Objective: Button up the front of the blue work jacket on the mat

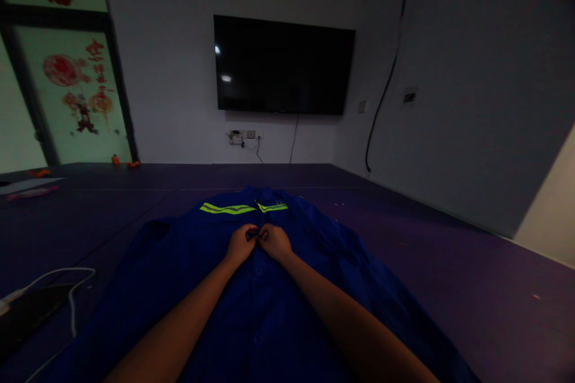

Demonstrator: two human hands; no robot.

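Observation:
A dark blue work jacket (278, 311) lies spread on the floor, front side up, with yellow-green reflective strips (228, 209) across its chest. Along its middle runs the front placket, where buttons (257, 271) show below my hands. My left hand (242, 242) is closed in a pinch on the jacket's front edge. Right beside it, my right hand (274, 240) also pinches the cloth at the placket. The fingertips nearly meet, and dark blue fabric bunches between them. Whether a button sits between the fingers is too dark to tell.
Purple matting (449, 263) covers the floor. A white cable (74, 299) curls by a dark object (31, 317) at the left. Small orange items (133, 164) lie near the glass door (81, 90). A television (284, 66) hangs on the far wall; a black cable (381, 105) dangles right.

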